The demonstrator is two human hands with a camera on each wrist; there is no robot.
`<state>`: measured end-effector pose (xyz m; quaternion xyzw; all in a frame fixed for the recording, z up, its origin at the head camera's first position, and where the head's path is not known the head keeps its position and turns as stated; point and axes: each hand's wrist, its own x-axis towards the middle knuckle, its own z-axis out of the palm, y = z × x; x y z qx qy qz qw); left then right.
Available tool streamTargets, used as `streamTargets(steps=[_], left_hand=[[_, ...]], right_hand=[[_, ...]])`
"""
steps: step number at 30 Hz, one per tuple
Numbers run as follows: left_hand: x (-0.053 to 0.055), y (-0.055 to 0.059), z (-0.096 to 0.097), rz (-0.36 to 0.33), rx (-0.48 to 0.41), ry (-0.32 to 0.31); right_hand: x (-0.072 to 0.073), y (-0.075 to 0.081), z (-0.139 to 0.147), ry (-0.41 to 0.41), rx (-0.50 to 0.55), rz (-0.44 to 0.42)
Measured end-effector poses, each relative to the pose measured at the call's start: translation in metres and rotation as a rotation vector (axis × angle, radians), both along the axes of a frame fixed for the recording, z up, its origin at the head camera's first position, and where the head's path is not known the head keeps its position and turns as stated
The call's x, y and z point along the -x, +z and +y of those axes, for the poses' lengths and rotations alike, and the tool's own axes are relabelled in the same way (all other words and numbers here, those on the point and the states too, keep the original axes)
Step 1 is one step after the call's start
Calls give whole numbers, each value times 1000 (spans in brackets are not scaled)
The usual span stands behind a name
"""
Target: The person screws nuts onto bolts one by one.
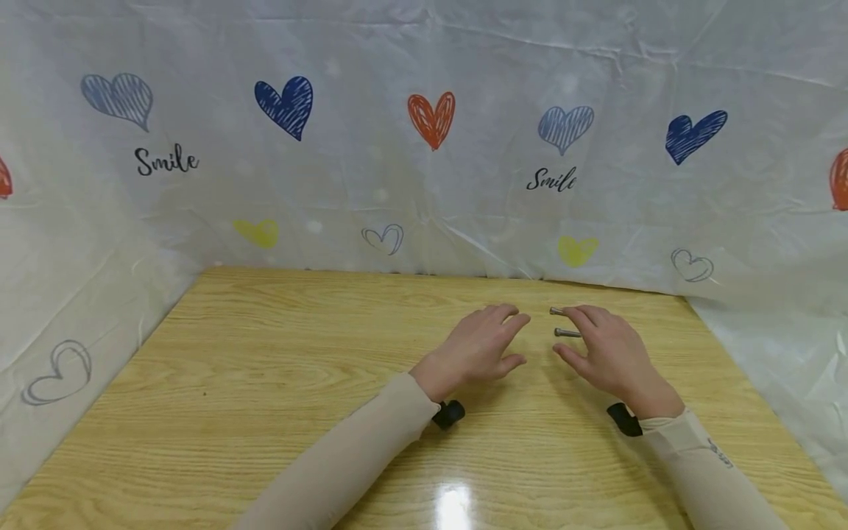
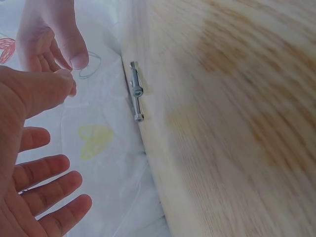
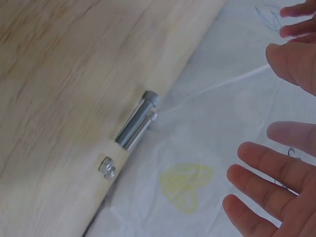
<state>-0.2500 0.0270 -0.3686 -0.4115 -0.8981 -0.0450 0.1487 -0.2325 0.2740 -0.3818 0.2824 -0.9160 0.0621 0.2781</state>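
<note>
The person's left hand (image 1: pixel 480 344) hangs above the pale yellow wood-grain bench (image 1: pixel 265 353), its grip released, fingers loosely spread and holding nothing. The right hand (image 1: pixel 612 353) is likewise slack and empty-gripped, near a thick grey metal bolt with a cylindrical head (image 3: pixel 134 122) and a thinner silver metal bolt (image 3: pixel 140 131). Seen from the head, its fingers partly cover both bolts. The two lie side by side on the bench, heads toward the left hand, the thinner one farther from the person. Just beyond their shaft ends sit what look like two small silver metal nuts (image 3: pixel 106 168), close together. Long beige sleeves (image 1: pixel 358 453) cover both forearms, and a white cloth printed with coloured hearts (image 1: pixel 397 177) hangs behind the bench
</note>
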Motion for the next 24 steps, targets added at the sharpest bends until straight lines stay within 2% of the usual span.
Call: streamTargets(steps=[6,15,24], left_hand=[[3,0,7,-30,1,0],[10,0,22,-43,3,-23],[17,-2,32,-95,21,-21]], right_hand=[[1,0,5,-28,3,-7],[2,1,15,-103,-14,-95],[4,0,27,-139,-17,-143]])
